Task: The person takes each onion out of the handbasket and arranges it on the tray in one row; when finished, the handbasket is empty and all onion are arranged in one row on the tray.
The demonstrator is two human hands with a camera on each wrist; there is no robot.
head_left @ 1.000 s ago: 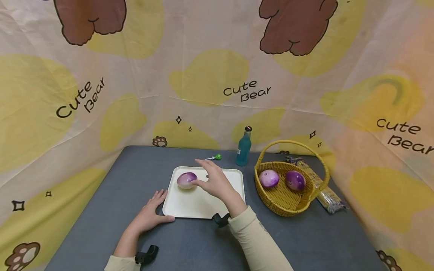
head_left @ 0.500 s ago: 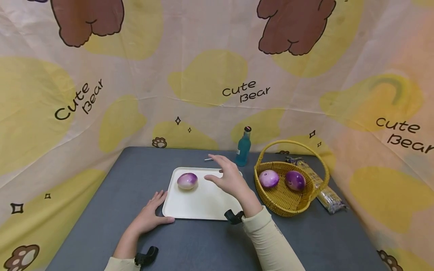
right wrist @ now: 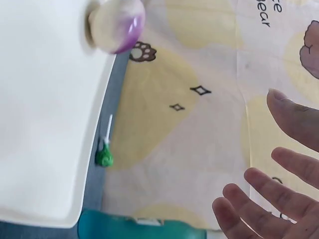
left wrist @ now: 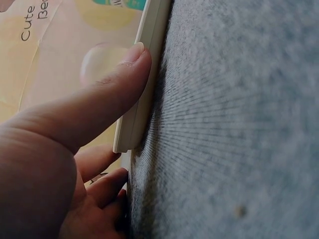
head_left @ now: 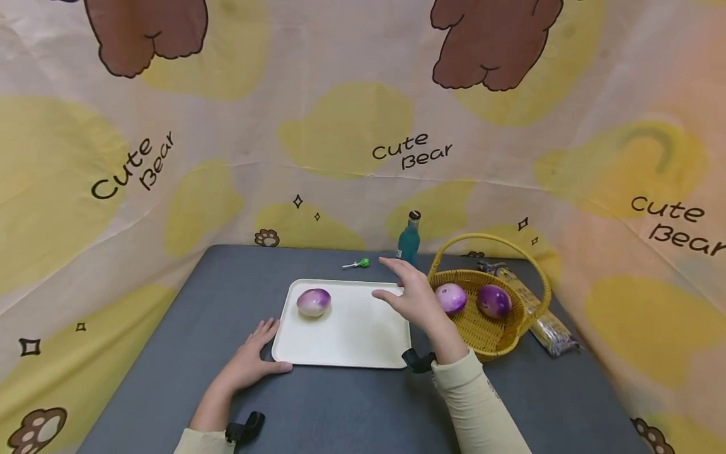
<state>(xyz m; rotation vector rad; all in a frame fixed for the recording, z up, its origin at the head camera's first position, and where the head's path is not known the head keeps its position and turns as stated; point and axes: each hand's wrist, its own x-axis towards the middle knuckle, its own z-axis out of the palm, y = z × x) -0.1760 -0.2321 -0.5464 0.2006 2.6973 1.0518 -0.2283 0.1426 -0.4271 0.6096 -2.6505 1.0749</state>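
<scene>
A purple-and-white, onion-like vegetable (head_left: 314, 302) lies on the white tray (head_left: 351, 340), toward its far left. My left hand (head_left: 249, 360) rests at the tray's near left corner, fingers along the left side and thumb on the front edge. In the left wrist view the thumb (left wrist: 114, 79) presses against the rim. My right hand (head_left: 416, 299) holds nothing, its fingers and thumb spread apart. It hovers over the tray's right edge, beside the yellow wicker basket (head_left: 482, 347), and overlaps part of both in the head view. Two similar vegetables, one paler (head_left: 450, 298) and one darker (head_left: 494, 302), lie in the basket.
Behind the tray lies a green lollipop (head_left: 363, 262). A bottle of blue liquid (head_left: 408, 243) stands near the back edge, partly behind my right hand. A long clear-wrapped packet (head_left: 550, 334) lies right of the basket, whose tall handle (head_left: 488, 236) arches upward.
My right hand has moved right, away from beside the vegetable on the tray, toward the basket. The lollipop shows again. My left hand, the tray and the vegetables have stayed put.
</scene>
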